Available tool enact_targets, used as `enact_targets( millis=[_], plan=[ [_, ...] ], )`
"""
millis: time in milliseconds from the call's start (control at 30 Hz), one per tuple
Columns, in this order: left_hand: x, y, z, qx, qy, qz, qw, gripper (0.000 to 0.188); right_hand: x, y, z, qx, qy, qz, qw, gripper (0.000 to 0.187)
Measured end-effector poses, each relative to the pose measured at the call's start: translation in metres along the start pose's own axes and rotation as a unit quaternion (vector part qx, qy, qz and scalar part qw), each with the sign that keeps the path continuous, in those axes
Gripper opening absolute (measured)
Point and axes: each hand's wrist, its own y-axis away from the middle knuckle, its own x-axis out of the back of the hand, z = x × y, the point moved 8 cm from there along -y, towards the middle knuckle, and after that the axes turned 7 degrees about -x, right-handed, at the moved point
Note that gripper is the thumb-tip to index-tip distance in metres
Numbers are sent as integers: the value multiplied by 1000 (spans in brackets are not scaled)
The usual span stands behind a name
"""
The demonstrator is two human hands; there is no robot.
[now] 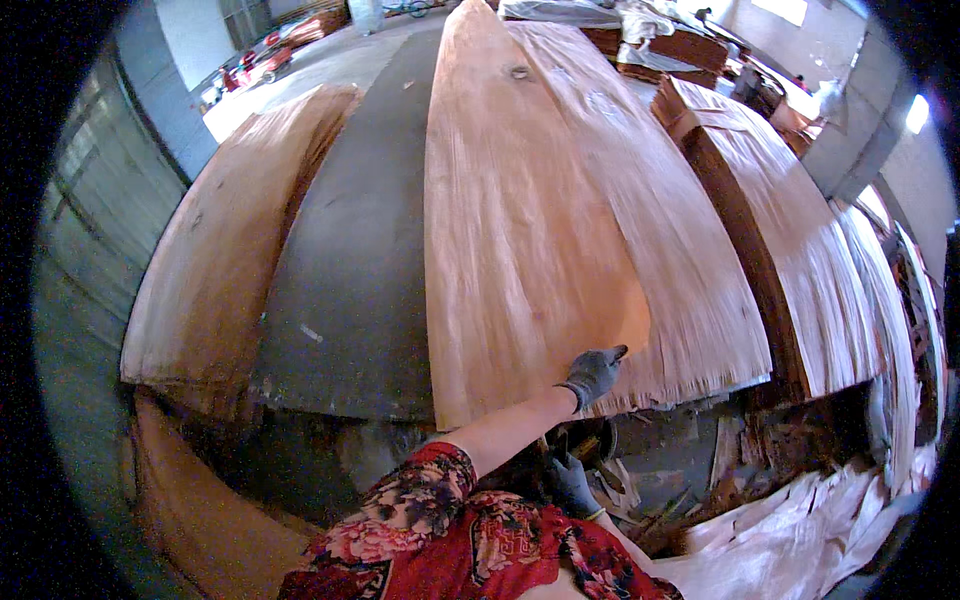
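Below the sheet point(510, 230), shadow dims the right hand point(573, 486); the left hand point(593, 373) meets the sheet's edge. Neither grip can be told.

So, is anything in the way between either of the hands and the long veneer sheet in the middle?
Nothing visible blocks the left hand, at the near right part of the veneer sheet. The right hand is lower in the picture; in this view, the left forearm crosses between it and the sheet.
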Motion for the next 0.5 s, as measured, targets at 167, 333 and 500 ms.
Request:
enact_targets(
  millis=[167,333,500],
  plan=[
    [40,28,6,1,172,-6,985,40,2,22,-16,75,-34,79,993,13],
    [165,65,-22,-164,107,188,963,46,16,6,5,155,191,204,948,46],
    [266,156,-140,61,270,326,904,19,-44,70,-105,128,330,256,899,61]
  ],
)
